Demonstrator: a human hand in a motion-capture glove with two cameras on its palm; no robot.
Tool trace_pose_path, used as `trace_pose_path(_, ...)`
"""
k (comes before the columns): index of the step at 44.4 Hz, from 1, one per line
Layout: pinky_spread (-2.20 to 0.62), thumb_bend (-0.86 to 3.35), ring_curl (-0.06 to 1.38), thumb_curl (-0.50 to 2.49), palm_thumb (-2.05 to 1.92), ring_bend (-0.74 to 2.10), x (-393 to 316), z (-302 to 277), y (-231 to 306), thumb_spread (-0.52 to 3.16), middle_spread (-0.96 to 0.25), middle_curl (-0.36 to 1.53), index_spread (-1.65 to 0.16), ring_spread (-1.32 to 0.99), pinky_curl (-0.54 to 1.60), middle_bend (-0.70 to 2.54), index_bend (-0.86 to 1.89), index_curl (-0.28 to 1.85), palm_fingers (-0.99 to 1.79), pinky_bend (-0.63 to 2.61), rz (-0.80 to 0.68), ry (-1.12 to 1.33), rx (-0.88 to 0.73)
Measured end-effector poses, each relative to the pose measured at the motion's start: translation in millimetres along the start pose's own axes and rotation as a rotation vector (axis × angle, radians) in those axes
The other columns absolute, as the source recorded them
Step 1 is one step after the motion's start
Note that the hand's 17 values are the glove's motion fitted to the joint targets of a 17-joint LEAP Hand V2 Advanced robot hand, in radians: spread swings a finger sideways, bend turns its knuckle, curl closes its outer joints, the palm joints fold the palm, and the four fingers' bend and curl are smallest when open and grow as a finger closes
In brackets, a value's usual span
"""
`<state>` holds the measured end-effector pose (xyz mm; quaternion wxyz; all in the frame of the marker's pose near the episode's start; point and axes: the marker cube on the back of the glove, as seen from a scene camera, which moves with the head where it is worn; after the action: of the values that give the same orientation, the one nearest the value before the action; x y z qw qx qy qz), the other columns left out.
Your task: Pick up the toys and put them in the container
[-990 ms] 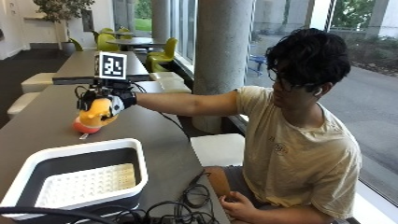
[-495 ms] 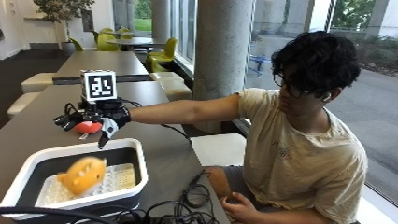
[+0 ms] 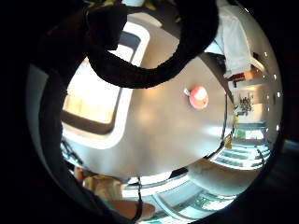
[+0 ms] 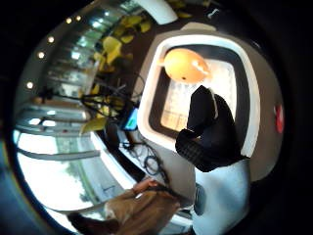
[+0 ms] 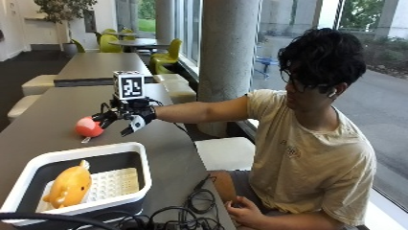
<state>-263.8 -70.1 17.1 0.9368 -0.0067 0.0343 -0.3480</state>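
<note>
Gloved right hand [image 5: 127, 119] extended over the grey desk [image 5: 165, 153], held above the surface with its fingers spread and slightly bent, holding nothing. It sits just beside a red ball-like toy [image 5: 88, 127] that rests on the desk, the fingertips reaching toward the toy; whether they touch it cannot be told from the outside view. In the little finger side palm view the red toy [image 3: 198, 97] lies alone on bare desk surface, apart from the white rim of the container [image 3: 122, 116], with black glove fingers [image 3: 154, 65] arching across the view. White container [image 5: 137, 165] with a dark inner wall standing on the near end of the desk, closer to the person than the hand. An orange duck-like toy [image 5: 68, 184] lies inside it on the white perforated floor, against the side wall. The thumb side palm view shows the same orange toy [image 4: 185, 65] inside the container [image 4: 149, 98], with a gloved finger [image 4: 208, 129] in front of it. Black cables [image 5: 191, 211] are coiled on the desk beside the container. The person's bare left hand [image 5: 245, 213] rests in the lap.
</note>
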Motion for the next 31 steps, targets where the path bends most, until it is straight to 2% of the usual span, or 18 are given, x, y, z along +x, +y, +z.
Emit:
trace_pose_path(9, 0.0, 0.01, 0.39, 0.39, 0.24, 0.37, 62.1, 32.0, 63.2, 1.59, -0.04, 0.29, -0.31, -0.06, 0.34, 0.15, 0.25, 0.5, -0.04, 0.96, 0.102, 0.064, 0.026)
trace_pose_path(13, 0.0, 0.02, 0.39, 0.37, 0.24, 0.37, 67.5, 51.3, 88.6, 1.61, -0.03, 0.28, -0.31, -0.06, 0.33, 0.14, 0.26, 0.5, -0.04, 0.95, 0.26, -0.122, 0.026)
trace_pose_path(22, 0.0, 0.04, 0.39, 0.35, 0.23, 0.35, 140.3, 77.6, 146.2, 1.61, -0.03, 0.27, -0.31, -0.05, 0.33, 0.15, 0.27, 0.51, -0.04, 0.94, 0.198, 0.061, -0.046)
trace_pose_path(27, 0.0, 0.05, 0.39, 0.34, 0.22, 0.34, 149.3, 86.8, 164.9, 1.61, -0.03, 0.27, -0.3, -0.06, 0.33, 0.15, 0.27, 0.51, -0.03, 0.93, 0.264, -0.025, -0.038)
trace_pose_path(31, 0.0, 0.06, 0.39, 0.33, 0.22, 0.33, 175.8, 86.6, 179.0, 1.61, -0.03, 0.27, -0.3, -0.05, 0.33, 0.15, 0.27, 0.51, -0.04, 0.92, 0.236, 0.103, -0.053)
